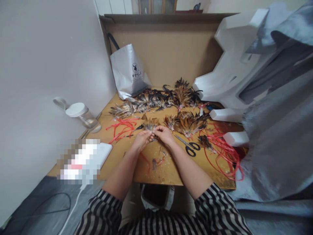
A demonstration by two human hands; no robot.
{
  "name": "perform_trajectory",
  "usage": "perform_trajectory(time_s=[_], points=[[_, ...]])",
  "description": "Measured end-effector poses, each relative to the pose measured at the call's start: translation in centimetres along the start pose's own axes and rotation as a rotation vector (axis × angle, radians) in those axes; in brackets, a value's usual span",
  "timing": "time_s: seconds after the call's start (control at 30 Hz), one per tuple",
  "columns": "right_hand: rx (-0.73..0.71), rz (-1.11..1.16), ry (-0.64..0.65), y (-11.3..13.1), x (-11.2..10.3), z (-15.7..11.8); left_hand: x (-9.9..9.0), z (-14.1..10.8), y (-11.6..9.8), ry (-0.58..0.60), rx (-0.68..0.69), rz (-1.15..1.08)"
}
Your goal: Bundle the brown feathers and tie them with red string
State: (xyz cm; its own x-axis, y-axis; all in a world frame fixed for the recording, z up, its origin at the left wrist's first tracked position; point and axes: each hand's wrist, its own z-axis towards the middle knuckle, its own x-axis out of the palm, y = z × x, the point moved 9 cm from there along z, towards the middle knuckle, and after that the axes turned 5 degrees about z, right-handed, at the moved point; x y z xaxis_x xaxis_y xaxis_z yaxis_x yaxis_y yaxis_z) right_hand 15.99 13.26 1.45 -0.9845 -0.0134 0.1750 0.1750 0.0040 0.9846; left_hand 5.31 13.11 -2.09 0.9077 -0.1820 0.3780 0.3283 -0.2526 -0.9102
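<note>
Both of my hands meet over the middle of the table, pinched around the base of a small bunch of brown feathers [151,122]. My left hand [143,139] is closed on the bunch's lower end. Close against it, my right hand [164,134] pinches at the same spot; whether it grips the feathers or a thin string there is too small to tell. Black-handled scissors [192,148] lie just right of my right hand. Beyond the hands spread tied brown feather bunches [189,122]. Short feather scraps [154,164] lie on the table nearer me.
Red plastic strings lie left [121,129] and right [226,151] on the wooden table [171,174]. A silver bag [129,73] and dark feathers [156,99] are at the back. A bottle [84,116] and phone [104,156] stand left; white foam [220,78] rises right.
</note>
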Motion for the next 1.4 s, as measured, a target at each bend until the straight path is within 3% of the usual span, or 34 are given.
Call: perform_trajectory(time_s=[0.2, 0.7, 1.0, 1.13, 1.4], points=[[-0.044, -0.012, 0.004, 0.4, 0.3, 0.0, 0.1, -0.1, 0.0, 0.006, -0.003, 0.024], [0.001, 0.084, -0.052, -0.6, -0.6, 0.3, 0.4, -0.2, 0.3, 0.047, -0.029, 0.072], [0.046, 0.032, 0.073, 0.3, -0.1, 0.0, 0.9, -0.4, -0.2, 0.08, 0.011, 0.26], [0.003, -0.078, 0.048, 1.0, -0.6, -0.1, 1.4, -0.6, -0.3, 0.095, 0.01, 0.378], [0.093, 0.002, 0.085, -0.2, -0.5, 0.0, 2.1, -0.8, -0.5, 0.143, 0.024, 0.352]])
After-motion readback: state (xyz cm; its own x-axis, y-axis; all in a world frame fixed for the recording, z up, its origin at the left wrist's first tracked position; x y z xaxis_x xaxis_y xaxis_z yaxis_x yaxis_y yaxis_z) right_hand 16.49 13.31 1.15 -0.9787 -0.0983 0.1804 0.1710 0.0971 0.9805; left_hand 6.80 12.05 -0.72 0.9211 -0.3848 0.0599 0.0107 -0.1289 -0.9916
